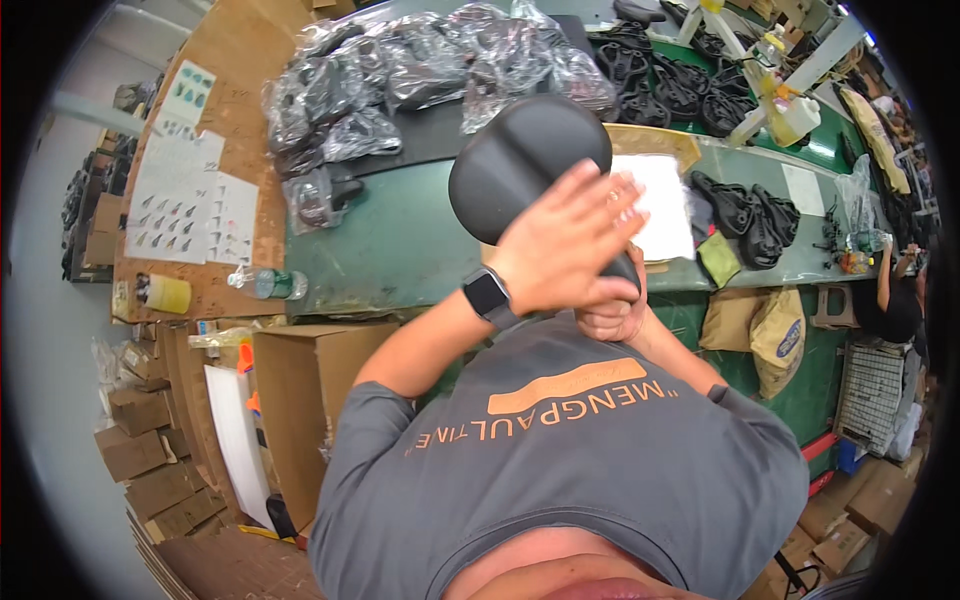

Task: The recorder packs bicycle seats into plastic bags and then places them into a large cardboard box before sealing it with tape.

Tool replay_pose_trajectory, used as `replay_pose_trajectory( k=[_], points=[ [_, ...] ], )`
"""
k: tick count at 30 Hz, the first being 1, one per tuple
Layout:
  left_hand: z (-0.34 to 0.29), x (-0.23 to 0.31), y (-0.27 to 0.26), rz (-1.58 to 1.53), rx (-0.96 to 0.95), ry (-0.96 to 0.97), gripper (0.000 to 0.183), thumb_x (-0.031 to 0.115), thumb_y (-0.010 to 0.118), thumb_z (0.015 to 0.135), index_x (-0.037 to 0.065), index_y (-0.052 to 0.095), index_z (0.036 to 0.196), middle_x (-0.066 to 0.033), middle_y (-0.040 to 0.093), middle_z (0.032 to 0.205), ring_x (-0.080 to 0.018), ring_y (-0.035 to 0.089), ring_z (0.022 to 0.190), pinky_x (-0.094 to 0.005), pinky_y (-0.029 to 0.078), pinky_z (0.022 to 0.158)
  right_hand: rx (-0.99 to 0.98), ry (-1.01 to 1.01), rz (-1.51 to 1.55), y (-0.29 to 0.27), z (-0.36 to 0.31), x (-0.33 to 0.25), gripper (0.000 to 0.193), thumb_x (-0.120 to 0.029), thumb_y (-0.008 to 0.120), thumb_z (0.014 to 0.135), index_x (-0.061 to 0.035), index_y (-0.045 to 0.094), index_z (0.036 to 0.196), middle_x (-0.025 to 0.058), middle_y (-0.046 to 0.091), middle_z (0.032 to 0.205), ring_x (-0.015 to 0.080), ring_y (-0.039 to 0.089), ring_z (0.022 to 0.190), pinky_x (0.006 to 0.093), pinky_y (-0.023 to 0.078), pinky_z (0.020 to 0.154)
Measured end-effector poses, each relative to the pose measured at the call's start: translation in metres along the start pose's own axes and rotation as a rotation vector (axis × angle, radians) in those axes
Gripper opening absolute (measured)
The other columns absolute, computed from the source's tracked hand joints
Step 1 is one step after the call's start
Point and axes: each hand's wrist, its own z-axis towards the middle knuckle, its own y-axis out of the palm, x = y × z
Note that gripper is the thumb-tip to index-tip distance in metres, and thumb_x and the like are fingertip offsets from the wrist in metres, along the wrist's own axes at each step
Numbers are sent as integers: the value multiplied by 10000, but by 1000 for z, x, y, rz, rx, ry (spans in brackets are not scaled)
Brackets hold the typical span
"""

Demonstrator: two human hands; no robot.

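Note:
A black bicycle saddle is held in front of my chest, its wide padded end pointing away from me and to the left. My left hand, with a dark smartwatch at the wrist, lies across the saddle's top with fingers stretched out. Around the narrow nose, close to my body, the fingers of my right hand are wrapped. Part of the saddle is hidden under my left hand. Just beyond that hand, a white sheet or pad lies on the green bench.
Plastic-wrapped saddles are heaped at the back. Black molded parts sit right, by a green cloth. A clear bottle and yellow jar stand left, above an open carton. Another person is far right.

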Motion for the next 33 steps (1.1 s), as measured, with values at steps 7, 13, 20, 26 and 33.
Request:
replay_pose_trajectory(
  k=[7, 13, 20, 26, 33],
  points=[
    [105, -142, 109, -424, 271, -829, 525, 413, 502, 1147, 13, 642, 1457, -242, 710, 1388, -425, 703, 1228, -435, 543, 1066, -126, -105, -40, 55, -101, -103, 1209, -698, 648, 974, -100, -41, 1766, 19, 436, 570, 82, 281, 399, 264, 231, 389],
    [156, -84, 190, -1541, 672, -718, 658, 465, 443, 1184, -17, 391, 1629, -228, 600, 1546, -307, 599, 1411, -450, 459, 1194, -302, -246, -29, 63, -149, -158, 1262, -705, 693, 933, -54, -4, 1760, 11, 425, 539, 105, 304, 388, 288, 237, 392],
    [178, -54, 270, -1078, 675, -882, 465, 340, 482, 1174, -33, 607, 1422, -152, 687, 1331, -222, 649, 1225, -373, 495, 1084, -9, -364, -104, 47, -165, -166, 1132, -744, 602, 970, -65, 149, 1754, 32, 470, 625, 105, 296, 436, 274, 282, 441],
    [171, -86, 428, -885, 56, -916, 357, 351, 582, 1092, 68, 762, 972, -118, 799, 813, -354, 783, 772, -475, 603, 755, 530, -661, -309, 66, -198, -137, 1043, -729, 509, 1034, -35, 183, 1742, 32, 480, 671, 103, 313, 463, 272, 305, 472],
    [156, -68, 545, -413, -473, -815, 442, 445, 772, 974, 46, 729, 1159, -200, 781, 1157, -366, 752, 1094, -505, 598, 925, 1357, -1056, -882, 79, -220, -65, 772, -544, 573, 1056, -33, 402, 1609, 124, 630, 783, 162, 528, 559, 288, 403, 503]
  ],
)
